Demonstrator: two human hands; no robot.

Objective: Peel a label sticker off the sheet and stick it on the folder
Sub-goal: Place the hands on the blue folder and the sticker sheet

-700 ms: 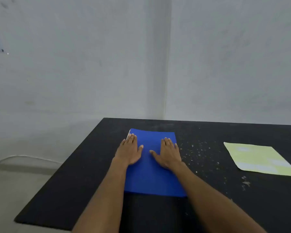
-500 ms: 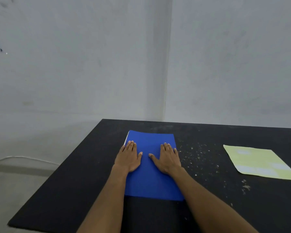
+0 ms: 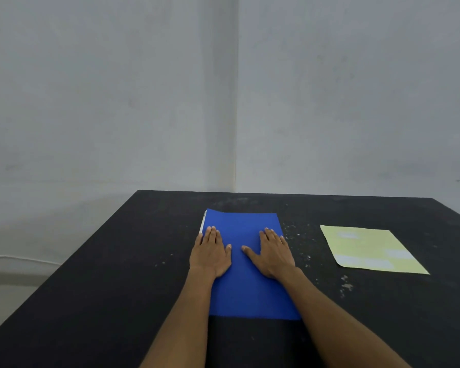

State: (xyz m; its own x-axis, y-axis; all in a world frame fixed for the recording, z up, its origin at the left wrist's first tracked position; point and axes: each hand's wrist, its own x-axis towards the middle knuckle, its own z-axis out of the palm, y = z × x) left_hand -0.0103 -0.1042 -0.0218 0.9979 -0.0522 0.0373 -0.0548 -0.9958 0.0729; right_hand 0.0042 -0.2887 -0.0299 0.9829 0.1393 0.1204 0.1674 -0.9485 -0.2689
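From the head camera I look down at my two hands lying flat on the blue folder point(image 3: 246, 274), which rests closed on the black table point(image 3: 104, 288).

My left hand point(image 3: 210, 254) is palm down near the folder's left edge, fingers straight and close together, thumb spread toward the middle; it grips nothing, only presses on the cover. Its outer side seems to hang a little over the folder's edge onto the table, though I cannot be sure from this angle. Just beyond my left fingertips point(image 3: 212, 229) a thin white strip point(image 3: 203, 223) of paper shows along the folder's left side.

My right hand point(image 3: 272, 254) lies the same way near the folder's right edge, fingers extended and slightly fanned, thumb pointing in toward my left thumb. It too holds nothing. A bare band of blue cover lies between the two thumbs, which do not touch.

Well to the right of my right hand, apart from the folder, the pale yellow-green label sheet point(image 3: 369, 248) lies flat on the table. Faint whitish rectangles show on it; they are too blurred for me to read. Between my right fingers and the sheet the tabletop is scattered with small white specks point(image 3: 298, 235).
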